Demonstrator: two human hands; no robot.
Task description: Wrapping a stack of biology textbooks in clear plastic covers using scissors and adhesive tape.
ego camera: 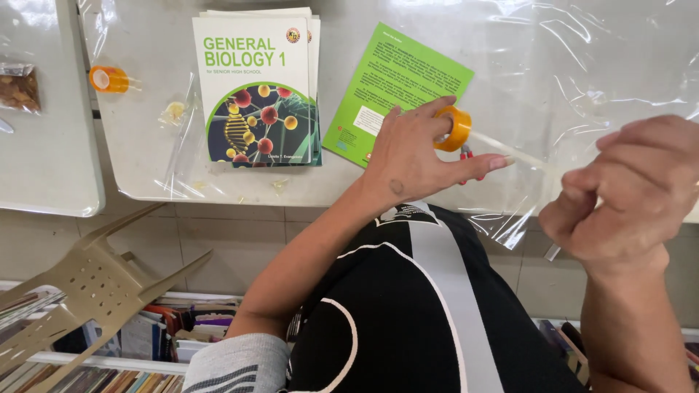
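Clear tape strip (520, 156) stretched left-right; left hand (415, 156) grips roll (455, 129), right hand (626, 193) pinches end.

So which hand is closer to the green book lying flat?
The left hand. It hovers over the green book's lower right edge, holding a roll of tape. The right hand is far off to the right, pulling the tape strip.

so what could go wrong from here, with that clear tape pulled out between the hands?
1. The clear tape strip stretched from the orange-cored tape roll on the left hand to the right hand might sag onto the clear plastic sheet and stick.
2. The strip could twist and stick to itself.
3. Red-handled scissors lie partly hidden under the left hand; cutting may be awkward.
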